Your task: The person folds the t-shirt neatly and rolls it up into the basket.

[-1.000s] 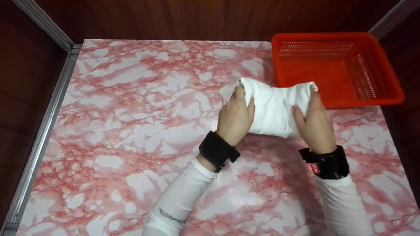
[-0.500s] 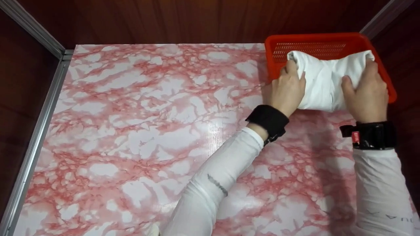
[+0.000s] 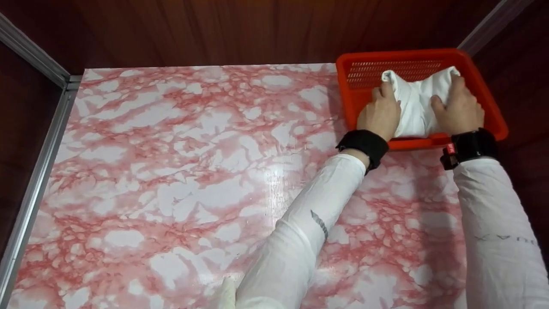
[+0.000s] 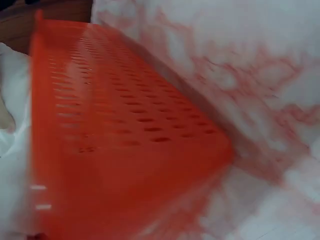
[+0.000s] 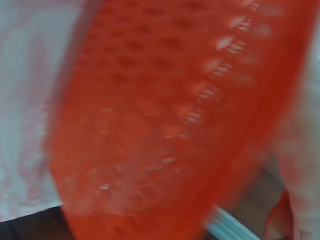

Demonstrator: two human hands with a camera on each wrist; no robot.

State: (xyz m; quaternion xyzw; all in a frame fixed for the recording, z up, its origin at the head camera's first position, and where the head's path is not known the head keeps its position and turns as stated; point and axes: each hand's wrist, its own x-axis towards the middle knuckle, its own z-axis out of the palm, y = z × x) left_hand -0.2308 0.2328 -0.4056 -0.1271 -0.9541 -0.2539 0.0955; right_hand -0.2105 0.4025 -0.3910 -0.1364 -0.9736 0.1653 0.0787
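Observation:
A folded white cloth (image 3: 412, 105) is inside the red plastic basket (image 3: 399, 56), its two upper corners standing up. At the cloth's left edge, my left hand (image 3: 379, 110) grips it with the thumb on the near face. The right hand (image 3: 462, 108) holds the opposite edge in the same way, fingers behind and partly hidden. In the left wrist view the slotted outer wall of the basket (image 4: 125, 115) fills the middle, and a strip of white cloth (image 4: 15, 150) shows at the left. Motion blurs the basket wall (image 5: 150, 125) in the right wrist view.
The basket stands at the back right corner of a table (image 3: 171, 180) with a red and white marbled top. A dark wood panel (image 3: 193, 34) rises behind it, and another lies close on the right. A metal rail (image 3: 34, 184) runs along the left side.
Both hands have carried the folded cloth right and away from the body, from over the table to the basket, then lowered it inside. The grip looks the same.

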